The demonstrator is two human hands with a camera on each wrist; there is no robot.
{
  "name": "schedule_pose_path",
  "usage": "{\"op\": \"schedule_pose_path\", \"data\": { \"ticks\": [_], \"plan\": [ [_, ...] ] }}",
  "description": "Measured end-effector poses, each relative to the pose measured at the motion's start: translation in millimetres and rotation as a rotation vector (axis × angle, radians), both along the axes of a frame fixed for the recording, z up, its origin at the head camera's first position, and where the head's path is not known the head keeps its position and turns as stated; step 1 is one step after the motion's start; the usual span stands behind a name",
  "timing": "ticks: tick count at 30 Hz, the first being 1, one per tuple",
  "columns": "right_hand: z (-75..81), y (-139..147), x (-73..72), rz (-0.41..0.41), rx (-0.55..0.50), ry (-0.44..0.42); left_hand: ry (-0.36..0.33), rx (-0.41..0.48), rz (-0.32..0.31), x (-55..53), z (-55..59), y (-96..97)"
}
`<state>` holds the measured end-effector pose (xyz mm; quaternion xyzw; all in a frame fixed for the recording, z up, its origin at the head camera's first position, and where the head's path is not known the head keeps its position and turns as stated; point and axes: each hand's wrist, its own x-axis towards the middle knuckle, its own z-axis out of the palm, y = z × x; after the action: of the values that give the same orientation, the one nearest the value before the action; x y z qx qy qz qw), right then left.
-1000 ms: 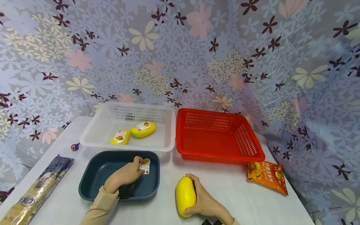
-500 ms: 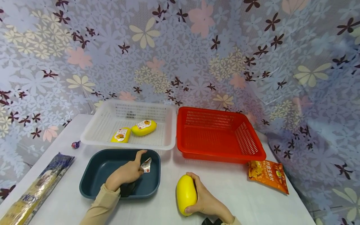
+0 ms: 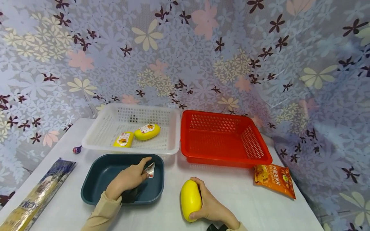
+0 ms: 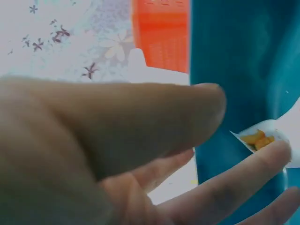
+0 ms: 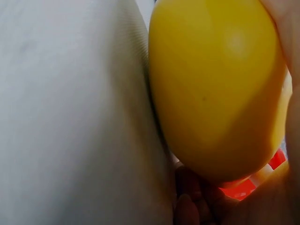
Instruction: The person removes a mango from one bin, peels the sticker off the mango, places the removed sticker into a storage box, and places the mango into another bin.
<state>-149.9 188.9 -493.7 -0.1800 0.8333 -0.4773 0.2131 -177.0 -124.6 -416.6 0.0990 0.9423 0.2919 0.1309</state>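
Observation:
In the head view my left hand (image 3: 128, 179) reaches into the dark teal basin (image 3: 86, 194). Its fingers are mostly straight, with one fingertip on a white label (image 3: 151, 171) stuck inside the basin's right part. The left wrist view shows the label's printed corner (image 4: 255, 137) lifted and bent beside that fingertip, and the thumb held apart. My right hand (image 3: 210, 203) grips a plain yellow mango (image 3: 190, 200) from its right side, low over the table. Up close in the right wrist view, the mango (image 5: 215, 89) has a smooth surface with no label on this side.
Behind the basin, a white basket (image 3: 162, 148) holds two labelled mangoes (image 3: 147, 132). A red basket (image 3: 225, 160) stands right of it. An orange snack bag (image 3: 276, 181) lies at the right, a long gold-and-blue packet (image 3: 37, 199) and a small lollipop (image 3: 76, 149) at the left.
My left hand's upper finger has stretched out from the label toward the basin's back wall, and the label's upper part has folded over. My right hand still grips the mango in the same place.

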Motion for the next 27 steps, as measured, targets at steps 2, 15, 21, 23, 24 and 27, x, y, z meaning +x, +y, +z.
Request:
{"op": "schedule_pose_path", "data": {
  "ticks": [2, 15, 21, 23, 24, 27],
  "plan": [
    [0.3, 0.0, -0.3, 0.003, -0.001, 0.005, 0.031, -0.005, 0.006, 1.7, 3.3, 2.1],
    [0.9, 1.4, -1.1, 0.007, -0.003, 0.022, 0.309, 0.137, 0.155, 11.7, 15.3, 39.8],
    [-0.6, 2.2, 0.1, 0.014, -0.015, 0.027, 0.4, 0.343, 0.185, 11.0, 5.8, 66.9],
    [-1.6, 2.7, -0.1, 0.017, -0.012, 0.032, 0.395, 0.408, 0.181, 9.6, 3.7, 75.3],
    [-2.0, 2.8, -0.2, 0.017, -0.011, 0.034, 0.39, 0.437, 0.177, 8.6, 3.2, 79.3],
    [-2.3, 3.2, -0.8, 0.02, -0.011, 0.038, 0.373, 0.514, 0.166, 4.5, 2.6, 90.3]
  ]
}}
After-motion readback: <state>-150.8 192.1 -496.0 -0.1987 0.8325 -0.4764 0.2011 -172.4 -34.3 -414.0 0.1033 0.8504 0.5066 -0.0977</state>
